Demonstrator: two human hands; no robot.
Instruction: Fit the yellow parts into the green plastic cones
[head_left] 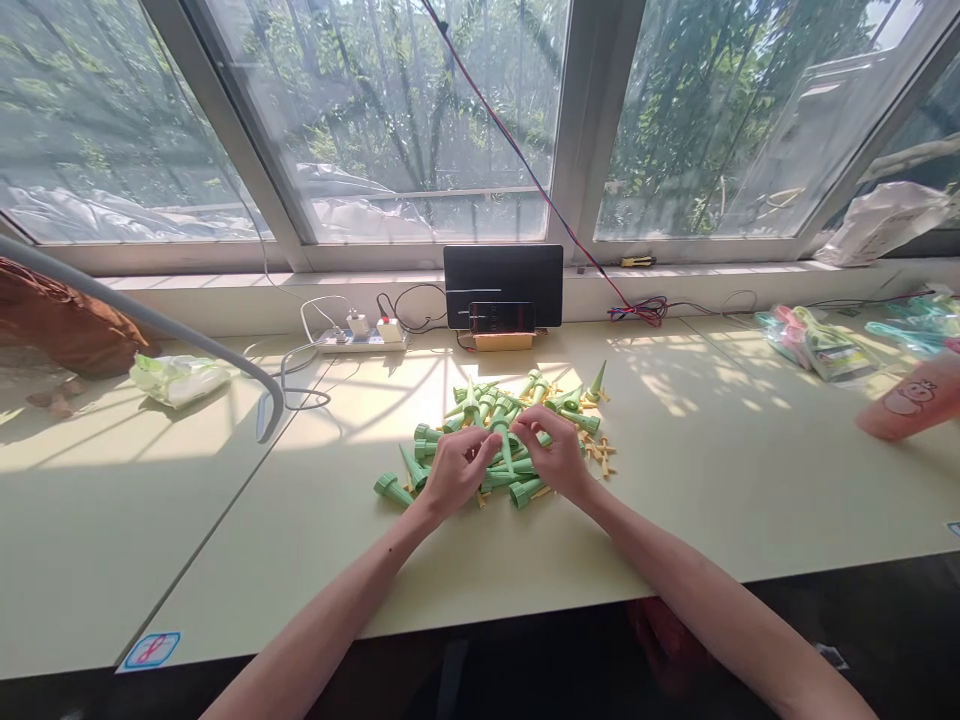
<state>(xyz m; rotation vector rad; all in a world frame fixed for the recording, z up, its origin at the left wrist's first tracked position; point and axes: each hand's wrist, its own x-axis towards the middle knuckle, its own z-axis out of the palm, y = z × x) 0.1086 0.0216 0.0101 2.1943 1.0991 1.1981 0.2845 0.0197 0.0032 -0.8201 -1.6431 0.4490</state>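
A heap of green plastic plant-watering spikes [517,482] lies on the table under and around my hands. My left hand [459,468] is closed, thumb and forefinger pinched on the side of one green spike [505,445], whose point hangs downward. My right hand [556,455] is also closed, its fingertips pinched close to the top of that spike; whatever is between them is too small to make out. Small yellow plastic valve pieces [602,455] are scattered at the right of the heap and among the spikes. One spike [597,382] stands point up at the back right.
Behind the heap a phone [501,318] leans on a stand before a dark tablet [504,275]. A power strip [361,340] with plugs sits left. A grey lamp arm [187,345] crosses the left side. A pink cup [911,400] and bagged items [817,345] are at right.
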